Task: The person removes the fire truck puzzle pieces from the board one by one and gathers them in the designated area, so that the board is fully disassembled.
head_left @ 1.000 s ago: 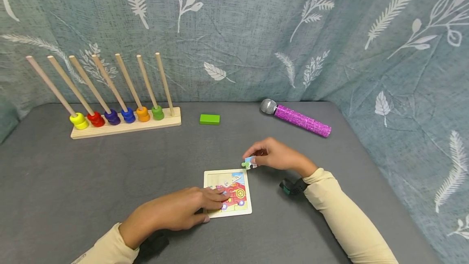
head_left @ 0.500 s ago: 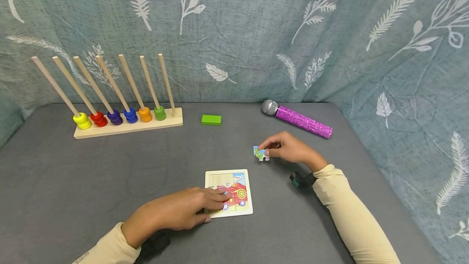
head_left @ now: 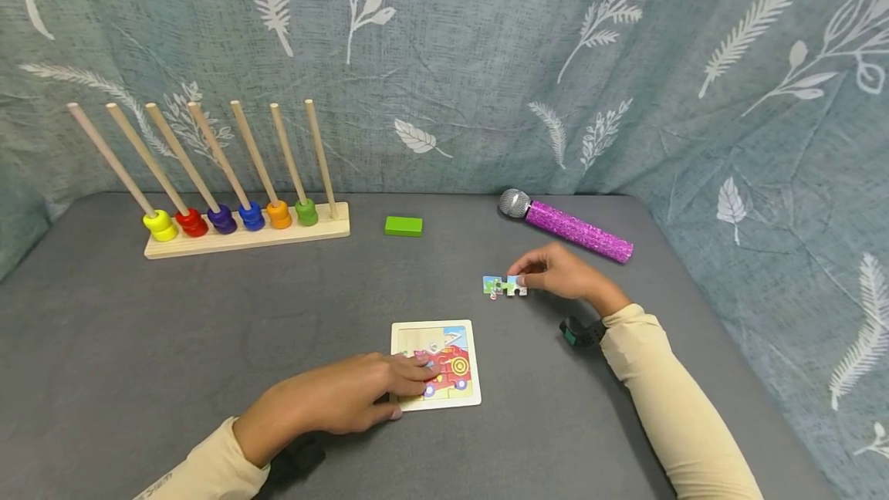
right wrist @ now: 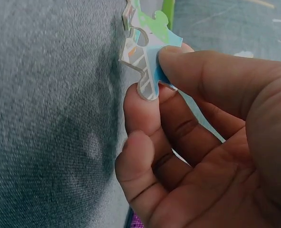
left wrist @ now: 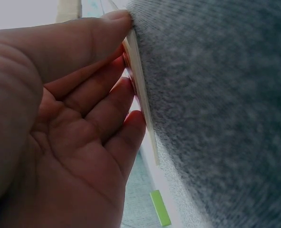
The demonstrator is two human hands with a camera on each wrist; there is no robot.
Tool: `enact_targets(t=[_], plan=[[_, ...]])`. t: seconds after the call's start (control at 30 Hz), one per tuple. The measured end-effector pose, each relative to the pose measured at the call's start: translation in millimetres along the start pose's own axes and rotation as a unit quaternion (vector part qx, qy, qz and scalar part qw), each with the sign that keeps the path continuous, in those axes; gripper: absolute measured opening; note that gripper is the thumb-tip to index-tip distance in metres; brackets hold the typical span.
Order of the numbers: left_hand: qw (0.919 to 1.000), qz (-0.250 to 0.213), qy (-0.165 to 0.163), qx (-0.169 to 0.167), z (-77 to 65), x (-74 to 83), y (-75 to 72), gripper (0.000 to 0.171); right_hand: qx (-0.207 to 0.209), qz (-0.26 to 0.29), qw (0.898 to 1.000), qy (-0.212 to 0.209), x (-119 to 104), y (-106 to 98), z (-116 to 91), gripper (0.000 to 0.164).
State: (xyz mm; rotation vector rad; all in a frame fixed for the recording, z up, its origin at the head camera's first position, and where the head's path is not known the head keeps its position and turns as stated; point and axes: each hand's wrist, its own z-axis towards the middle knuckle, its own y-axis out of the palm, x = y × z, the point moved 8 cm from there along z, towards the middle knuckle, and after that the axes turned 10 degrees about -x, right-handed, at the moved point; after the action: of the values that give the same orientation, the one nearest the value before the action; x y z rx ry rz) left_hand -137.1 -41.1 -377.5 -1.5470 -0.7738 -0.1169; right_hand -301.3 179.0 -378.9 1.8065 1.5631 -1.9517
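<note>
One small green, white and blue jigsaw piece (head_left: 512,285) is pinched in the right hand (head_left: 558,273); from it, the square, pale-wood-framed puzzle tray (head_left: 415,336) lies toward eight o'clock, under the left hand (head_left: 356,393), fingers extended.

The sleeves (head_left: 677,400) are cream, the left bearing dark lettering (head_left: 156,486); the right wristband (head_left: 585,332) is black and green.

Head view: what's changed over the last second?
Right hand moved right and farther out from the puzzle tray's corner, keeping its pinch on the puzzle piece. A second piece now shows just left of it. Nothing visibly let go. Left hand stayed on the tray; green block, microphone, bead stand unmoved.
</note>
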Motion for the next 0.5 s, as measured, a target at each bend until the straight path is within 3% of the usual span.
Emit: enact_targets(t=[0.33, 0.5], plan=[[1.0000, 0.005, 0.001, 0.000, 0.9, -0.9, 2.0, 0.041, 0.001, -0.056, 0.998, 0.022, 8.0, -1.1, 2.9, 0.018], [0.9999, 0.010, -0.005, 0.000, 0.8, -1.6, 2.7, 0.041, 0.015, -0.078, 0.997, 0.012, 6.9, -1.6, 3.3, 0.018]])
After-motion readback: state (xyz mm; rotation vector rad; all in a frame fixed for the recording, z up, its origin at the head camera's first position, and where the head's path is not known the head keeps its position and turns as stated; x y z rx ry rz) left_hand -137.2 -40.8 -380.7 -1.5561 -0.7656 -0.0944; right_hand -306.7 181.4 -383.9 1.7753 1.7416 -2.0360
